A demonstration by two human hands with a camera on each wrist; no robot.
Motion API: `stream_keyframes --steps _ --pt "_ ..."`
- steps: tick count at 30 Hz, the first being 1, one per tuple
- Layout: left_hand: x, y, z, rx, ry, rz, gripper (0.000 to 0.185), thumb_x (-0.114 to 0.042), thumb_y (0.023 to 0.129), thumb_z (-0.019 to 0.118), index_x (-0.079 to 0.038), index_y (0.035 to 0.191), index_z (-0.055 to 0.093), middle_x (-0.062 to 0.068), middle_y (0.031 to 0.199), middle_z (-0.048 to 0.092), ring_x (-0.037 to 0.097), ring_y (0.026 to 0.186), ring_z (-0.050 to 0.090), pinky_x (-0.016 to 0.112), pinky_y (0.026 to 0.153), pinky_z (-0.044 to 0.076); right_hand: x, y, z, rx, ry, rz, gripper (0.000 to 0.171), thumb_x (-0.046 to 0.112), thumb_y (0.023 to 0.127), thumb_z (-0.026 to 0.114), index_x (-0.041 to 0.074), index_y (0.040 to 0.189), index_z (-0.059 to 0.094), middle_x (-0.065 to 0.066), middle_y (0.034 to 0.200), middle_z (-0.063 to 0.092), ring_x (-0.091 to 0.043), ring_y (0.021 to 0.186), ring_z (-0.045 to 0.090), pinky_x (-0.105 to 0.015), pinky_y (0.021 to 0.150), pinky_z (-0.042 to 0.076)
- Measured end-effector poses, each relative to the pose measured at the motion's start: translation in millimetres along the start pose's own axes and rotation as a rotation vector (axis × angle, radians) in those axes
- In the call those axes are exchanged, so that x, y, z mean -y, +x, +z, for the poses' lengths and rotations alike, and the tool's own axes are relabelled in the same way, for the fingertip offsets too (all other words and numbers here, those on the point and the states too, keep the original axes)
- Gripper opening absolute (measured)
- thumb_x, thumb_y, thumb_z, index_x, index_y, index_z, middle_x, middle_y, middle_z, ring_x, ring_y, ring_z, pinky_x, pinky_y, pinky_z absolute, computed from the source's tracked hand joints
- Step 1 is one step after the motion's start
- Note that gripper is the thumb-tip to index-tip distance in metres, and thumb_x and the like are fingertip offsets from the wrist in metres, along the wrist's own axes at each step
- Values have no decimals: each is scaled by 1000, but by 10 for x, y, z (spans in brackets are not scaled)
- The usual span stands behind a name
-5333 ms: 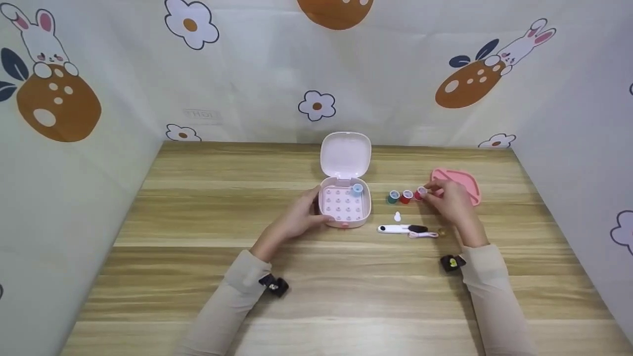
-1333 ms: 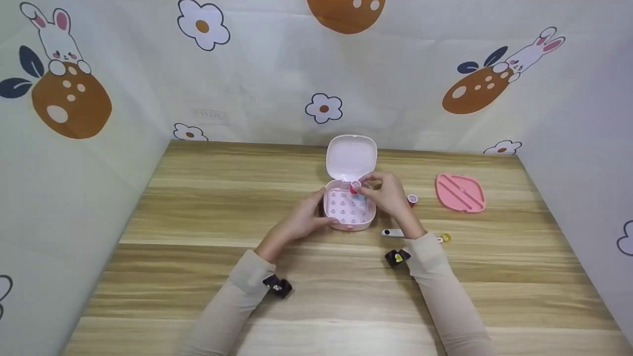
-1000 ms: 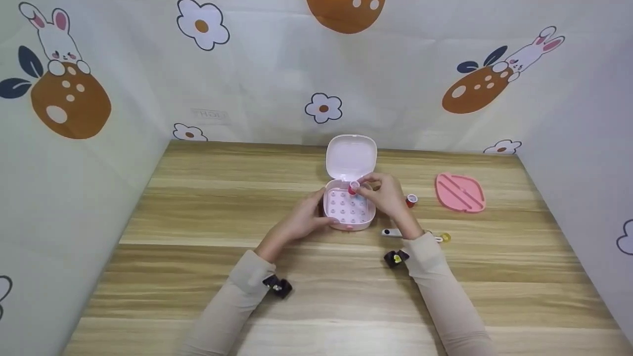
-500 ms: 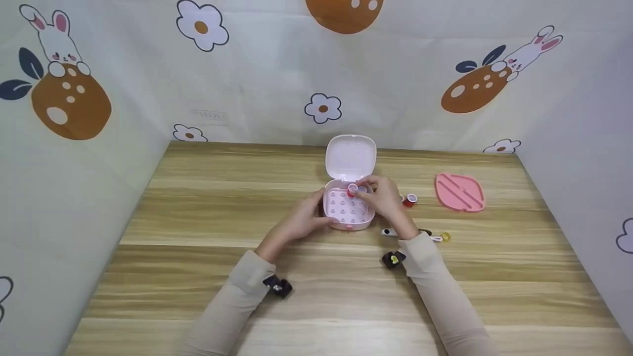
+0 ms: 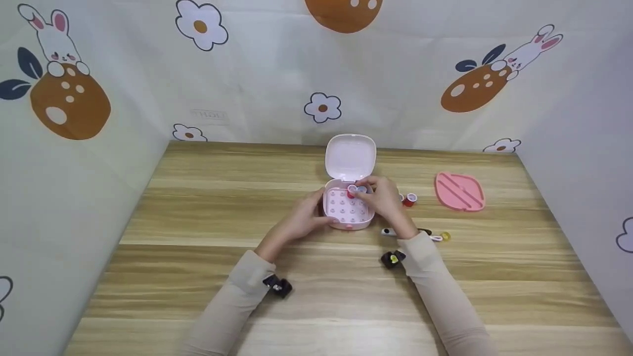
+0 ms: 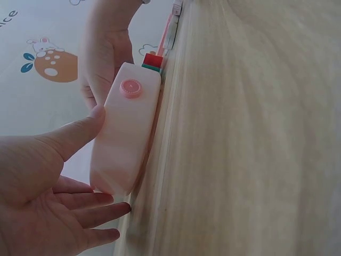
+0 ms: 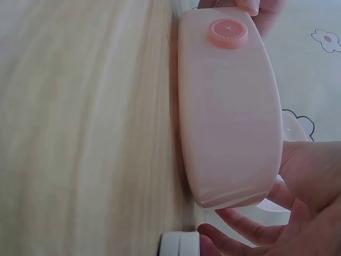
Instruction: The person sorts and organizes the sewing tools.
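Observation:
A small pale pink box (image 5: 349,226) with its lid (image 5: 351,157) raised stands on the table; rows of little pegs cover its floor. My left hand (image 5: 299,217) holds its left side, with the thumb on the front wall in the left wrist view. Inside, at the back, my right hand (image 5: 386,200) pinches a red thread spool (image 5: 351,193). Touching or very near it is a light blue spool (image 5: 362,190), partly covered by my fingers. The box's front wall (image 7: 229,106) hides both spools in the right wrist view.
Right of the box stands another red spool (image 5: 410,200), beside one mostly hidden by my right hand. A pink slotted tray (image 5: 460,192) lies farther right. Nearer me are a white-handled tool (image 5: 389,232), partly under my wrist, and a yellow ring (image 5: 445,236).
My right hand has carried the red spool from the row on the table leftward into the box, and in the last second lowered it beside the blue one. The left hand has stayed on the box.

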State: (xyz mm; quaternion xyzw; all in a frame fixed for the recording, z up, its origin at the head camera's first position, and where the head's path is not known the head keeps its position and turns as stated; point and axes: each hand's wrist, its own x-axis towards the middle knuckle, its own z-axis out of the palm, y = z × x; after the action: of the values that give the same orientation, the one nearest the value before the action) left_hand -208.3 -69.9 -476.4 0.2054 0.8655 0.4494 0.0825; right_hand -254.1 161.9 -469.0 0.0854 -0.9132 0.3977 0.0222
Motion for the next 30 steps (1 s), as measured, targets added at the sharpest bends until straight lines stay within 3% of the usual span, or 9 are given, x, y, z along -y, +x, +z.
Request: stream_keyframes --steps 14,19,30 --pt "-3 1 -12 8 -3 1 86 -18 95 80 9 161 31 31 159 44 43 149 42 50 128 30 34 -62 -162 14 40 -20 23 11 90 83 1 110 81 -19 113 78 -37 103 72 -47 90 59" --pt "-12 -4 -11 14 -9 -11 87 -19 95 80 6 162 30 29 160 43 42 150 41 49 129 29 27 -110 -271 5 63 -32 25 9 91 82 -4 112 78 -22 116 76 -41 115 68 -56 102 55" --pt "-14 1 -7 8 -3 -5 86 -19 94 81 5 162 33 27 160 45 40 150 43 48 128 31 -120 -240 -548 -29 31 -13 30 9 92 78 -6 117 76 -30 125 71 -48 116 66 -60 103 54"
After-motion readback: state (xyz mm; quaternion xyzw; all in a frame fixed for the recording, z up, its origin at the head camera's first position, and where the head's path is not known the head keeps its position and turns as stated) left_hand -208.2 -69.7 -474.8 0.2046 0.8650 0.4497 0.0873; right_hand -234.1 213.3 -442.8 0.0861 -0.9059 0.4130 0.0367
